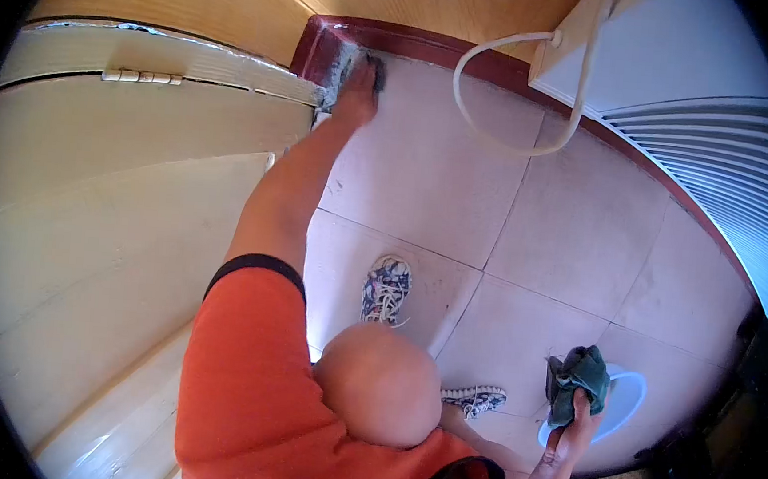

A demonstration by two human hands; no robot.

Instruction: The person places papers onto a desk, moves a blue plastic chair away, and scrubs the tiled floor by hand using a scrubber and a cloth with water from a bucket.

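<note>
Your left hand reaches into the floor corner; your right hand grips a dark-green cloth.
Your right fingers wrap the bunched cloth, which partly hides the pale basin on the tiled floor. Your left hand is at a dark, unclear object near the maroon baseboard; I cannot tell whether those fingers hold it.

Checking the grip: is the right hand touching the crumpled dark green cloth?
Touching. The head view shows the right hand holding the cloth, thumb against it.
</note>
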